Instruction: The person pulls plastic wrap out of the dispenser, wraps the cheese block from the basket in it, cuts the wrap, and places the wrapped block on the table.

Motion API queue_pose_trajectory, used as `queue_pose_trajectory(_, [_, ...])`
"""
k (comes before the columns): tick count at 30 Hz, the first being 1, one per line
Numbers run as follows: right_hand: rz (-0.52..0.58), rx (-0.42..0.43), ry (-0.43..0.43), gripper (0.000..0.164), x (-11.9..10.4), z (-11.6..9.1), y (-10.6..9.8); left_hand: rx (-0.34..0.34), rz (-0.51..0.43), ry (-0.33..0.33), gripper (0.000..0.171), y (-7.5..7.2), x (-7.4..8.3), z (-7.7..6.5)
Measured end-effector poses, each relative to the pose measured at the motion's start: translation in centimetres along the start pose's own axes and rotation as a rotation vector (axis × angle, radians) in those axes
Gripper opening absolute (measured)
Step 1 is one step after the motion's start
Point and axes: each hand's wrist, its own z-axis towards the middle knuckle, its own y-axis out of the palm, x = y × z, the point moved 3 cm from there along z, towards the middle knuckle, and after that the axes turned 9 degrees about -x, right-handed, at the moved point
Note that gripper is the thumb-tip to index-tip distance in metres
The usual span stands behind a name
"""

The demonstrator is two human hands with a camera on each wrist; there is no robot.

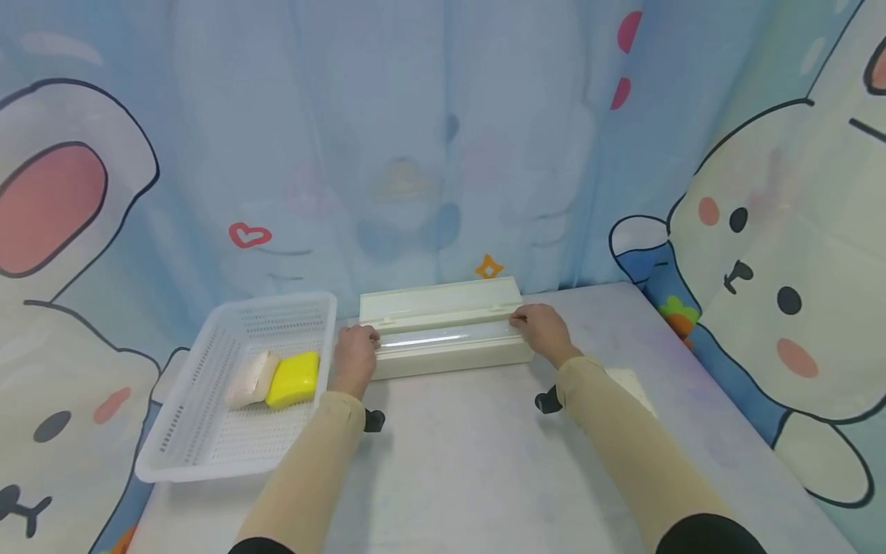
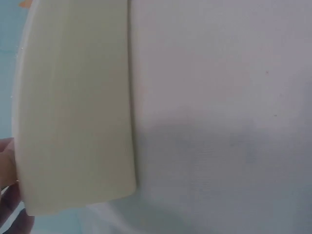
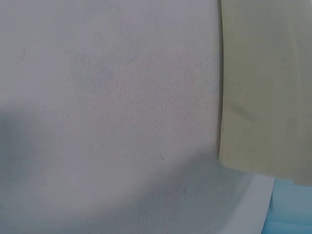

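A cream cling film dispenser (image 1: pixel 453 361) lies lengthwise on the table with its long lid (image 1: pixel 443 303) raised at the back. Clear, shiny cling film (image 1: pixel 443 335) stretches along its opening. At the left end, my left hand (image 1: pixel 355 358) pinches the film's edge with curled fingers. My right hand (image 1: pixel 543 331) does the same at the right end, thumb and fingertips together. In the left wrist view, the fingers (image 2: pixel 7 168) show just past the dispenser's front wall (image 2: pixel 78 107). The right wrist view shows only the dispenser's end (image 3: pixel 263 97) and the table, with the hand out of sight.
A white perforated basket (image 1: pixel 201 454) stands left of the dispenser, close to my left hand. Inside it lie a yellow block (image 1: pixel 294 380) and a pale pink one (image 1: pixel 252 380), like soap bars. A cream flat piece (image 1: pixel 631 387) lies partly behind my right sleeve. A printed curtain (image 1: pixel 429 154) hangs behind the table.
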Motion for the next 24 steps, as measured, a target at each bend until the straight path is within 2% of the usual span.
queue_pose_trajectory(4, [0.021,0.005,-0.008,0.027,0.0,-0.2,0.0,0.058,0.010,0.005,0.017,0.3,-0.3,0.1])
queue_pose_trajectory(6, [0.027,0.013,-0.007,0.027,-0.1,-0.2,-0.1,0.063,0.021,0.009,0.015,0.4,-0.2,0.2])
queue_pose_trajectory(12, [0.053,0.038,-0.006,0.026,0.0,-0.3,-0.3,0.022,0.143,0.050,0.039,0.8,0.5,0.4])
queue_pose_trajectory(18, [0.083,0.021,0.016,0.026,-0.2,-0.4,-0.3,0.076,0.221,0.071,0.017,0.9,1.0,0.4])
queue_pose_trajectory(24, [0.072,0.045,-0.009,0.025,0.0,-0.4,-0.3,0.096,0.267,0.111,0.015,0.9,1.2,0.5])
